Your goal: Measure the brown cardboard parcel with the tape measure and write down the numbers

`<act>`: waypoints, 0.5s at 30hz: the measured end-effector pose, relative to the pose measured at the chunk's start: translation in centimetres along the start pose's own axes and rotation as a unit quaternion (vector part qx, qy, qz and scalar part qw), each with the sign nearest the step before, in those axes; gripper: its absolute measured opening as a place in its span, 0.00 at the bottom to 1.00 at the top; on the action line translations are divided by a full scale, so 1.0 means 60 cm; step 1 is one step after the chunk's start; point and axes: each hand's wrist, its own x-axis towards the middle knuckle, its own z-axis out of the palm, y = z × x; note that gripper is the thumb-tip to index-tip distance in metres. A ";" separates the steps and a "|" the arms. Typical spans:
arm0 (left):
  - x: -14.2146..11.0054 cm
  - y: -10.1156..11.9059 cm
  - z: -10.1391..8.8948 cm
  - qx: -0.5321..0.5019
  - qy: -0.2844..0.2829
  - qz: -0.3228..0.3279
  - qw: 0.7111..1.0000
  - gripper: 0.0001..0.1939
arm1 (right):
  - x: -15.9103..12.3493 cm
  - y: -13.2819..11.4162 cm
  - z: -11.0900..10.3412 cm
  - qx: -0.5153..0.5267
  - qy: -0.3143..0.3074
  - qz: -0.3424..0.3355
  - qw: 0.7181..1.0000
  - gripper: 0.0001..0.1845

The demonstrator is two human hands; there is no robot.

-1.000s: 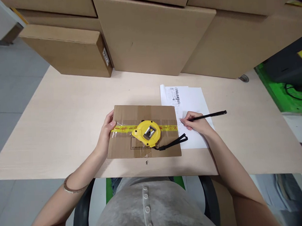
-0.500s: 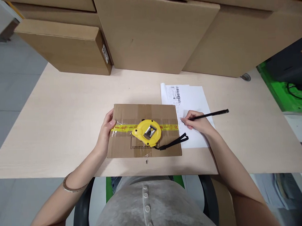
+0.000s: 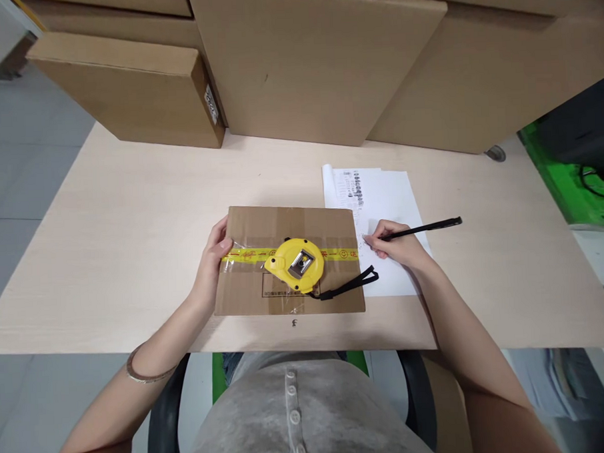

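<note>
My left hand (image 3: pixel 214 260) grips the left side of a small cardboard box (image 3: pixel 249 292), its thumb on the top face near a strip of yellow printed tape. On top of the box rests a yellow tape measure (image 3: pixel 282 255) with a metal belt clip, its black wrist strap (image 3: pixel 347 286) reaching past the box's right edge. To the right, a black pen (image 3: pixel 429 225) is pinched in my right hand (image 3: pixel 395 242), the tip down on white paper (image 3: pixel 385 193). Printed and handwritten marks show on the sheet, partly covered by the box and my hand.
Large cardboard boxes (image 3: pixel 320 65) line the back of the pale wooden table (image 3: pixel 108 262). A flatter box (image 3: pixel 121 94) stands at the back left. A dark object (image 3: pixel 578 134) sits on a green surface at right. Black chair armrests (image 3: pixel 163 419) flank my body.
The pen and my right hand have shifted very slightly to the right along with the whole view. My left hand keeps its hold on the box.
</note>
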 end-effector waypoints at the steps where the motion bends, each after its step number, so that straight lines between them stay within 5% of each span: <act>1: 0.000 -0.001 -0.001 0.003 0.000 0.003 1.000 0.25 | 0.000 0.000 0.000 0.000 0.000 0.000 1.000 0.24; 15: 0.001 -0.007 -0.004 0.009 -0.003 0.009 1.000 0.27 | 0.000 -0.001 0.000 -0.001 0.005 -0.002 1.000 0.25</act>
